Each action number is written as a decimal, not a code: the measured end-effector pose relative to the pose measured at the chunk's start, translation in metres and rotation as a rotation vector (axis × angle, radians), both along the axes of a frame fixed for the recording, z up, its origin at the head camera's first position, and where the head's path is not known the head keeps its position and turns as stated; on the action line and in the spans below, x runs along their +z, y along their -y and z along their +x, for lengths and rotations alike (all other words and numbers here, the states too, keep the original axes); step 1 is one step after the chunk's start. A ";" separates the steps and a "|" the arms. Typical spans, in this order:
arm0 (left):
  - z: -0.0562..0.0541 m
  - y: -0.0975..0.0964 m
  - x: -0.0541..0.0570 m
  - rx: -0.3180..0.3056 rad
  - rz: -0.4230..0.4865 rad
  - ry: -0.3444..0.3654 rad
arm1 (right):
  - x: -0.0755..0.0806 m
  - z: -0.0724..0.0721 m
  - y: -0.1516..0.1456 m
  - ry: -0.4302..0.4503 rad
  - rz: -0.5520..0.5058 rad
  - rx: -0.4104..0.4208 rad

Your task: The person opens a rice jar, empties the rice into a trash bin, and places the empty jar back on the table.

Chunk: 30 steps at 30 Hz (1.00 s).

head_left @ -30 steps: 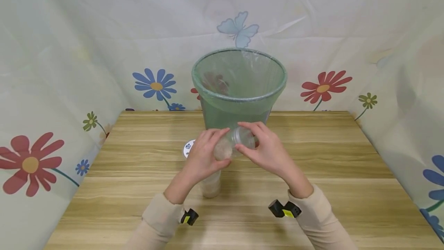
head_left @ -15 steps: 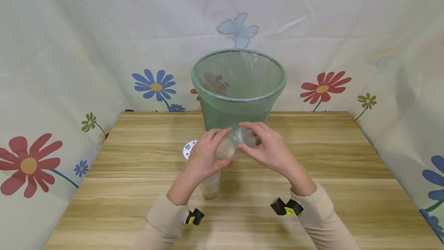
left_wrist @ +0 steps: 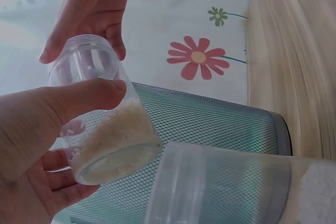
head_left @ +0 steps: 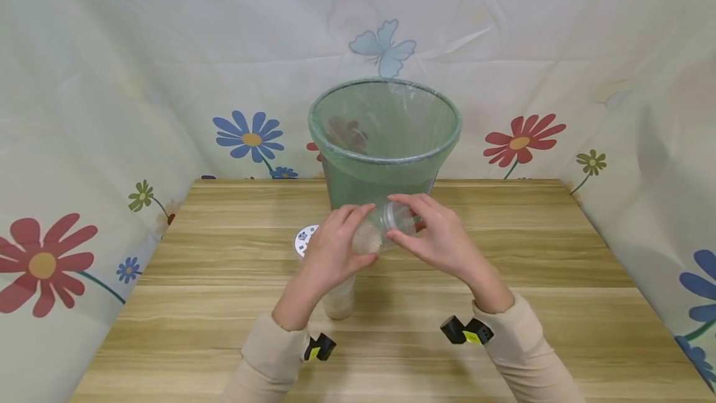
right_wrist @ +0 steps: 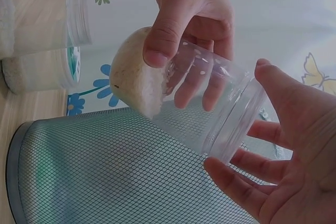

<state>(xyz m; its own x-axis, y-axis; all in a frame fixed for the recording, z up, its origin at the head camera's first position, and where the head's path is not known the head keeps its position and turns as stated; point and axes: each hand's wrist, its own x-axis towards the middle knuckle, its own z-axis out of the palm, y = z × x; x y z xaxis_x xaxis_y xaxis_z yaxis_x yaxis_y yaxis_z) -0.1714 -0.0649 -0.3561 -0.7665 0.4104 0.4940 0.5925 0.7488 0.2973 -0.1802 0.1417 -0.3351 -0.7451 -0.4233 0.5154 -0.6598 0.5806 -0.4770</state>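
A clear plastic jar [right_wrist: 205, 98] with rice settled at its base is held tilted between both hands. My left hand [head_left: 335, 247] grips the jar round its rice-filled end, thumb across the side in the left wrist view. At the other end, my right hand [head_left: 442, 235] holds the ringed rim between thumb and fingers. Whether a clear lid sits on that rim, I cannot tell. Below the left hand stands a second clear jar [head_left: 339, 303] holding white grains. Partly hidden behind that hand is a third jar with a white printed lid [head_left: 302, 240].
A green mesh bin [head_left: 386, 173] lined with a clear plastic bag stands just beyond the hands at the table's back. The wooden table [head_left: 503, 254] is bounded by flower-printed cloth [head_left: 268, 67] at the back and sides.
Both hands have shifted slightly to the right with the tilted jar between them. The bin and the standing jars have stayed put.
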 end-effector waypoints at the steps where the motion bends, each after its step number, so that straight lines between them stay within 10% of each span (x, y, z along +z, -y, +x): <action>1: 0.000 0.000 0.001 0.000 -0.003 0.000 | 0.000 0.000 -0.001 -0.002 0.003 0.002; 30: 0.004 -0.002 0.030 0.027 -0.100 0.062 | 0.017 0.000 -0.001 -0.015 0.027 0.012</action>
<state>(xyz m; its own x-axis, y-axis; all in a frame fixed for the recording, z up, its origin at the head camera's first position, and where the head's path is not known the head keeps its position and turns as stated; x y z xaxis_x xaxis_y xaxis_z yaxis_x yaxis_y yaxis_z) -0.1671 -0.0624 -0.3263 -0.8057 0.4339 0.4032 0.5546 0.7918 0.2561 -0.1798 0.1426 -0.3178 -0.7321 -0.4459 0.5150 -0.6737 0.5853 -0.4511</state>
